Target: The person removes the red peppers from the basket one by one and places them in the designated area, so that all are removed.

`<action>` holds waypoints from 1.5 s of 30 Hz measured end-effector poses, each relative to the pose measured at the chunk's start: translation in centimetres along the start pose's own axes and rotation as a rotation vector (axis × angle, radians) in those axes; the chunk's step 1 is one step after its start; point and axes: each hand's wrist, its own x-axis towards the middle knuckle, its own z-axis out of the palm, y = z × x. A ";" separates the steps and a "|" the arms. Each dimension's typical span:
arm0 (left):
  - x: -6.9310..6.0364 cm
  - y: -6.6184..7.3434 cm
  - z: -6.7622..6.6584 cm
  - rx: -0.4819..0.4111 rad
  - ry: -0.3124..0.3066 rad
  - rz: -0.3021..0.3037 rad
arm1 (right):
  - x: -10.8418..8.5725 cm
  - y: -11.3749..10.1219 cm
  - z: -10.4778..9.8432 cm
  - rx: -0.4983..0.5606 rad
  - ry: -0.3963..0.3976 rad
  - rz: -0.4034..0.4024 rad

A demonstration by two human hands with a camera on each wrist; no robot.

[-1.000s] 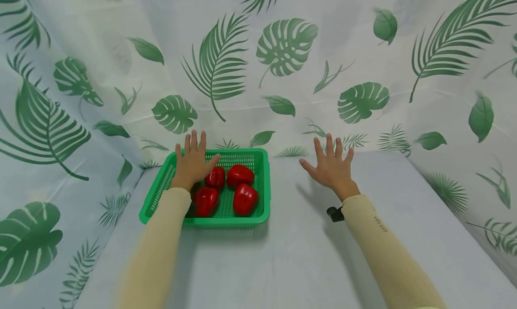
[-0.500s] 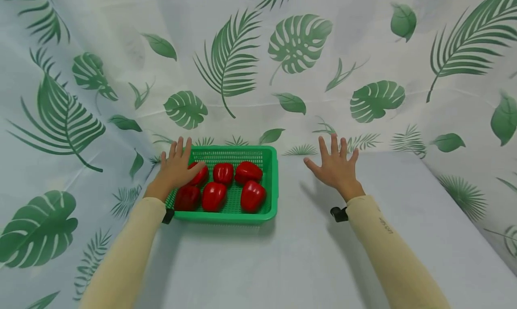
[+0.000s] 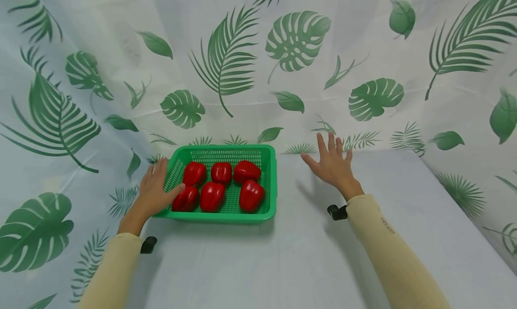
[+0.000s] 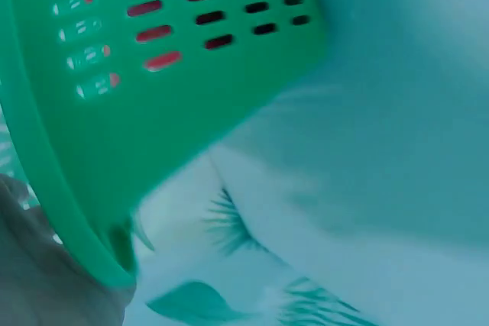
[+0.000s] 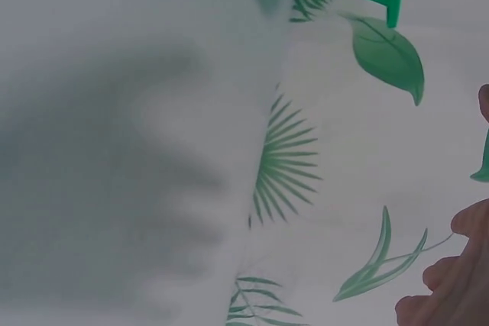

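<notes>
A green plastic basket (image 3: 226,217) holds several red bell peppers (image 3: 212,196), lying in two rows. My left hand (image 3: 150,192) is at the left end of the basket, its fingers straight along the outside and its thumb over the rim near a pepper. In the left wrist view, part of that hand (image 4: 46,272) is beside the rim of the basket (image 4: 99,127), whose slots show red within. To the right of the basket, my right hand (image 3: 333,165) hovers with fingers spread, holding nothing. Only fingertips of the right hand (image 5: 451,288) show in the right wrist view.
A white table surface (image 3: 278,259) lies under the basket. Leaf-printed white cloth (image 3: 242,80) hangs behind and at both sides, close to the basket's back and left. Black wrist cameras (image 3: 337,212) sit under both wrists.
My left hand has moved left and down, from over the basket to its left end, uncovering more peppers. The head view has shifted slightly. My right hand has stayed nearly in place.
</notes>
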 end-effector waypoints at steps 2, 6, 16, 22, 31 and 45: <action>-0.8 -0.8 0.3 -0.030 0.005 0.000 | 0.0 -0.3 -0.1 0.032 -0.009 0.004; -2.3 -1.6 0.8 -0.142 -0.045 -0.029 | 0.3 -0.8 -0.3 0.094 -0.016 0.004; -3.8 -2.4 2.0 -0.326 -0.007 -0.195 | 1.0 -4.0 -0.9 0.162 0.004 -0.073; -3.9 -2.6 1.7 -0.397 -0.012 -0.191 | 1.6 -6.6 -1.1 0.230 -0.014 -0.130; -4.3 -2.4 2.0 -0.413 -0.018 -0.188 | 2.4 -11.2 -0.5 0.309 -0.058 -0.209; -5.9 -1.9 2.3 -0.404 0.005 -0.166 | 3.6 -16.0 2.0 0.412 -0.253 -0.301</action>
